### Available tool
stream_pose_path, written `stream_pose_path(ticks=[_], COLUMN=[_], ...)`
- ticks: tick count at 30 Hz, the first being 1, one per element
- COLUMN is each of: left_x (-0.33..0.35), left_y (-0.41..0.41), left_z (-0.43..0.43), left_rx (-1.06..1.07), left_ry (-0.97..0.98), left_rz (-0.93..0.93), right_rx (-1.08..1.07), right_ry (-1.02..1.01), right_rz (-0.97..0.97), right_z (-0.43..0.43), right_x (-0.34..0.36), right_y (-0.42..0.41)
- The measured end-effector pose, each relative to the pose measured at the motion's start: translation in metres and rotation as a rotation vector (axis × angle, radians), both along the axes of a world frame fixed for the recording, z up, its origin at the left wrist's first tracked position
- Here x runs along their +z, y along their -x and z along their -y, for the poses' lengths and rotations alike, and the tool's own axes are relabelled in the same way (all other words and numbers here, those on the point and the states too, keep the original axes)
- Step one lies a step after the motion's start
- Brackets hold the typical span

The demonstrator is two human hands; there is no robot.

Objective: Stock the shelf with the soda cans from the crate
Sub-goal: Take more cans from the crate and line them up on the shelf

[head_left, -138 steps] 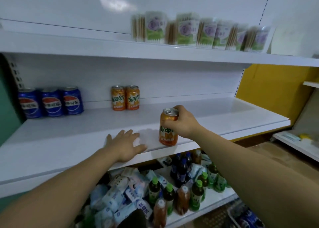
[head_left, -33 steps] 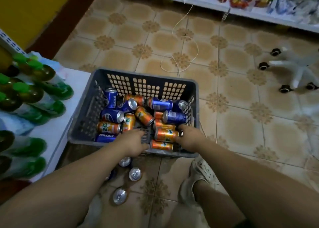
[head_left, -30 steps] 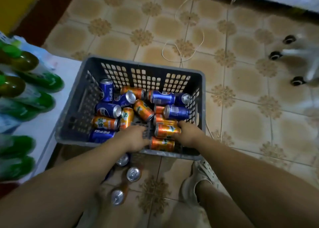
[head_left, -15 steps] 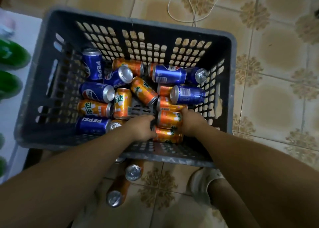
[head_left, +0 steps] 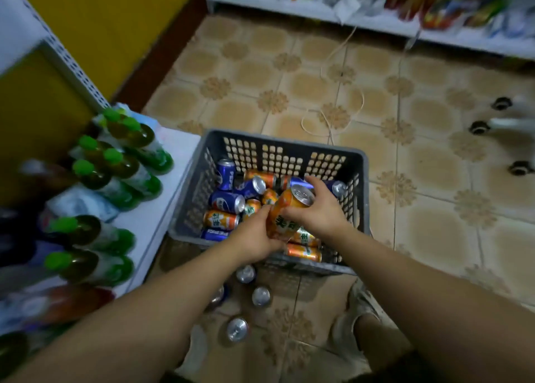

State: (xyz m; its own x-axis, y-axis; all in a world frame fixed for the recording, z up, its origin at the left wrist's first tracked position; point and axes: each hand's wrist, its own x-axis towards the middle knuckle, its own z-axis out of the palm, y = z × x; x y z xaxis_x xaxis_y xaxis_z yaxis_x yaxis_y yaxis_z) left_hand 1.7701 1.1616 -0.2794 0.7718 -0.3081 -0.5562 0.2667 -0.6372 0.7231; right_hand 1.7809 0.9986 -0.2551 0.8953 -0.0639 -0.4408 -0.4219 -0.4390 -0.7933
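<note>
"How many cans did you count?"

"One orange can [head_left: 285, 212] was held just above the crate [head_left: 289, 155], tilted, silver top uppermost. Inside lay about six other orange ones [head_left: 221, 220] and about six blue cans [head_left: 227, 201], jumbled. Four loose cans [head_left: 261, 295] stood on the tiles [head_left: 434, 180] at the crate's near side, showing only their tops."

"Who had hold of it?"

"Both hands. The left hand [head_left: 254, 239] gripped its lower end; the right hand [head_left: 320, 210] curled round the upper part."

"What did it look like?"

"A glossy orange metal cylinder with green and white lettering. The crate was grey plastic, its walls a grid of square holes. Left of the crate stood green-capped bottles [head_left: 127, 168]; beyond it a white cord [head_left: 333, 116] looped."
</note>
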Motion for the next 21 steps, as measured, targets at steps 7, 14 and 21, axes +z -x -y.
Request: stream_pose_path(ticks=[7, 14, 21], left_x=[0.139, 0.248, 0.314], left_y=[0.045, 0.126, 0.220], left_z=[-0.054, -0.136, -0.219], left_rx=[0.359, 0.600, 0.712], left_ry=[0.247, 0.298, 0.091], left_rz=[0.252, 0.416, 0.576], right_rx=[-0.003, 0.500, 0.722], right_ry=[-0.242, 0.054, 0.008], right_rz=[0.133, 0.366, 0.584], right_z=[-0.078, -0.169, -0.255], right_x=[0.157, 0.291, 0.357], right_y=[0.019, 0.075, 0.145])
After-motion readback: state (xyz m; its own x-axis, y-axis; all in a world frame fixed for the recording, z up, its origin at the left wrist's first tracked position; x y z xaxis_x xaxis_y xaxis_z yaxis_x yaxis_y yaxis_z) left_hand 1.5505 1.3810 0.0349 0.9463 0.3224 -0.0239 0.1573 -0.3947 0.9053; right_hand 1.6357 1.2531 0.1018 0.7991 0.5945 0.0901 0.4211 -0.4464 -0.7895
